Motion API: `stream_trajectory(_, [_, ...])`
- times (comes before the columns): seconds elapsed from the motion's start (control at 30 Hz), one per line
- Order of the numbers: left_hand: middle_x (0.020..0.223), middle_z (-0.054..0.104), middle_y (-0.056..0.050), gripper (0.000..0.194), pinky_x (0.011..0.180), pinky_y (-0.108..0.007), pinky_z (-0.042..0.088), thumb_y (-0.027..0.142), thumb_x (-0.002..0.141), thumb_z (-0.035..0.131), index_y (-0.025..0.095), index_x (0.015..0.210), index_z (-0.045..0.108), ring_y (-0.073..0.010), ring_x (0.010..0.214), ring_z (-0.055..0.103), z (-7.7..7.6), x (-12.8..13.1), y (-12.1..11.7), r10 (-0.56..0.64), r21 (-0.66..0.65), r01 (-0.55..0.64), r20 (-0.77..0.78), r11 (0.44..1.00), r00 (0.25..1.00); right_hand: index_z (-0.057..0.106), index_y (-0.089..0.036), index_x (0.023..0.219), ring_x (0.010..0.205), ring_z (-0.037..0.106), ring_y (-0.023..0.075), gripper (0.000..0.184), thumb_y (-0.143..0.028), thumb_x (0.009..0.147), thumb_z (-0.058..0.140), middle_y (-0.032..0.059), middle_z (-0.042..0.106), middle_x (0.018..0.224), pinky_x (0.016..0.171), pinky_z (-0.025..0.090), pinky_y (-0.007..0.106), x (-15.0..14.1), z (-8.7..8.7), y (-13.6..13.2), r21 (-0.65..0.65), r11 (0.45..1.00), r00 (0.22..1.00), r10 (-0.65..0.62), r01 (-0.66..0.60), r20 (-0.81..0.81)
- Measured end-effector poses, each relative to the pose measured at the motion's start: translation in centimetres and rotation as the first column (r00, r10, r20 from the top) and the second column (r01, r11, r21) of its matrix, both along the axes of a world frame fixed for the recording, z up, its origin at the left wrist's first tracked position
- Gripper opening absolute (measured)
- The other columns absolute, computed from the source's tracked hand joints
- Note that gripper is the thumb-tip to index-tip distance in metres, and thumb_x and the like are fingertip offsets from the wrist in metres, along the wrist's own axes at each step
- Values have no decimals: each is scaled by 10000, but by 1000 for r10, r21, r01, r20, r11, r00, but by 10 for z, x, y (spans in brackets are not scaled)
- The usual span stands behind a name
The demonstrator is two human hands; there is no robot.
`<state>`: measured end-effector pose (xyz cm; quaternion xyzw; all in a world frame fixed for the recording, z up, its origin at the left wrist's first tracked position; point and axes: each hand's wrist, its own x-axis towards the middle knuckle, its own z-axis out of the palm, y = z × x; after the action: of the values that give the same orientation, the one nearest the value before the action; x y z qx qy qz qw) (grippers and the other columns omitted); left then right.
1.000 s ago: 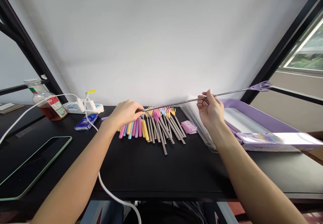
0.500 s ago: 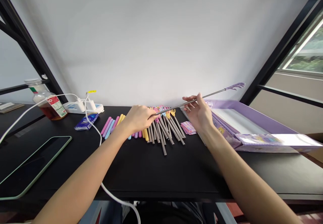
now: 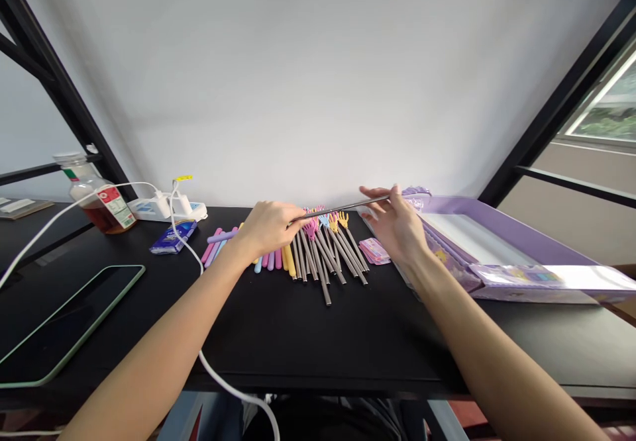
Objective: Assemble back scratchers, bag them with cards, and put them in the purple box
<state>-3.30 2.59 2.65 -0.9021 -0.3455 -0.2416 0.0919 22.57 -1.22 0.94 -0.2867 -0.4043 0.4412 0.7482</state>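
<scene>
Pinching a slim, shiny metal rod [image 3: 342, 208] in the left hand [image 3: 271, 229] and, more loosely with some fingers spread, in the right hand [image 3: 400, 229], above fanned, plastic-clawed tubular scratchers [image 3: 328, 256] and broad, smooth black table [image 3: 362, 342] reaching to a straight front edge, left of a thin-walled purple tray [image 3: 521, 229].

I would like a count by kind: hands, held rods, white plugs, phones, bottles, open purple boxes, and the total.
Left hand and right hand: 2
Held rod: 1
White plugs: 2
Phone: 1
Bottle: 1
Open purple box: 1
Total: 8
</scene>
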Motion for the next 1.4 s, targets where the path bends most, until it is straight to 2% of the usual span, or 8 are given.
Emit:
stream_trajectory(0.13, [716,674,-23,370,584,-280,300,400,993,471,222,784,719,-174,668,585,1,-5,3,38,-78,-38,-3,996,999,715,-228,973,889,668,166,277,-469,840,754,73,735,1078,718,566,278,-2,6,-5,-56,993,994,105,-104,17])
stream_trajectory(0.3, [661,653,-9,354,588,-284,306,389,980,494,233,748,710,-169,627,574,6,-22,10,75,-99,-73,12,992,997,686,-223,881,601,597,88,263,-441,797,807,28,721,842,555,530,195,17,13,-2,16,989,988,-148,149,-52])
stream_trajectory(0.53, [847,748,-14,327,608,-285,335,362,1009,453,261,928,753,-181,752,648,3,-5,5,33,37,-33,-5,999,999,708,-150,729,521,641,111,371,-483,698,867,33,690,656,507,554,214,-3,-9,8,-43,989,965,-131,145,229])
stream_trajectory(0.73, [723,696,-4,355,591,-281,308,500,989,489,262,955,751,-174,657,590,9,-8,-1,87,-80,-93,-66,993,994,757,-155,958,756,718,137,363,-494,830,740,98,759,920,634,593,216,-17,-11,9,68,983,940,-181,169,288])
stream_trajectory(0.87, [637,617,0,412,566,-287,287,525,981,479,236,779,695,-163,585,509,17,-33,6,132,-156,-145,-89,977,987,644,-305,1207,599,664,95,507,-230,741,828,-25,740,862,609,592,235,13,1,8,63,950,944,-312,307,107])
stream_trajectory(1.0, [738,640,-6,386,590,-278,316,493,989,475,226,790,672,-156,644,521,20,-49,15,62,-193,-74,-69,978,996,687,-204,923,529,634,111,174,-300,801,765,-1,690,701,478,495,201,48,7,10,-50,870,871,-487,490,68])
stream_trajectory(1.2, [802,685,-38,345,631,-280,369,419,1006,485,202,934,744,-168,713,584,13,-25,10,-71,-177,57,-76,983,995,513,-177,490,407,342,90,614,-621,914,541,-15,417,429,433,243,262,27,-3,7,-90,830,584,-306,551,752])
stream_trajectory(1.4, [950,746,-54,350,657,-292,431,334,966,586,191,1278,657,-164,713,630,1,7,-7,-99,-154,98,4,983,995,307,-219,486,486,255,104,594,-515,983,442,-41,260,472,516,210,305,-9,-3,-1,57,788,409,-378,613,831])
